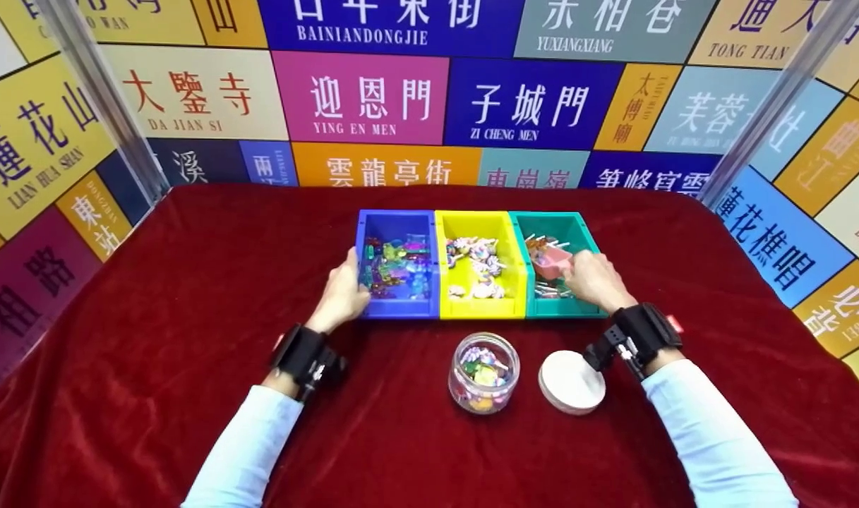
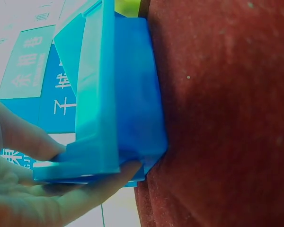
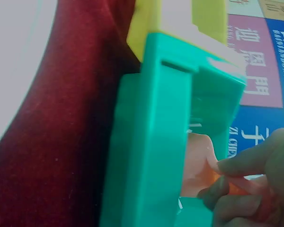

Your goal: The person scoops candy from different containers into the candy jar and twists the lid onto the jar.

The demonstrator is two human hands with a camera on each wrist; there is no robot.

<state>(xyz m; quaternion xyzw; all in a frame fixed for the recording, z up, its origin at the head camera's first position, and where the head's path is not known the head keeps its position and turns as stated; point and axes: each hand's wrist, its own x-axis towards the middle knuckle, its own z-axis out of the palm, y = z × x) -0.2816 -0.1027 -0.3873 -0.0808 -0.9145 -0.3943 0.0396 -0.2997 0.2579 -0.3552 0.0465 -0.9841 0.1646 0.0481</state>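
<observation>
My right hand [image 1: 597,281] grips a pink scoop [image 1: 553,262] by its handle, inside the green bin [image 1: 586,238] among wrapped candies with white sticks. In the right wrist view the thumb and fingers close round the scoop [image 3: 197,163]. My left hand [image 1: 341,293] holds the outer edge of the blue bin [image 1: 362,229], thumb on the rim and fingers against its side in the left wrist view. The blue bin contains colourful translucent pieces. Between them, the yellow bin [image 1: 471,224] contains swirl lollipops. In front stands a lidless clear jar [image 1: 484,374] with assorted candies inside.
A white round lid [image 1: 572,381] lies right of the jar, beneath my right wrist. The three bins stand joined in a row on a dark red cloth [image 1: 401,437]. Behind the table rises a wall of colourful printed signs [image 1: 373,99], with clear posts at both back corners.
</observation>
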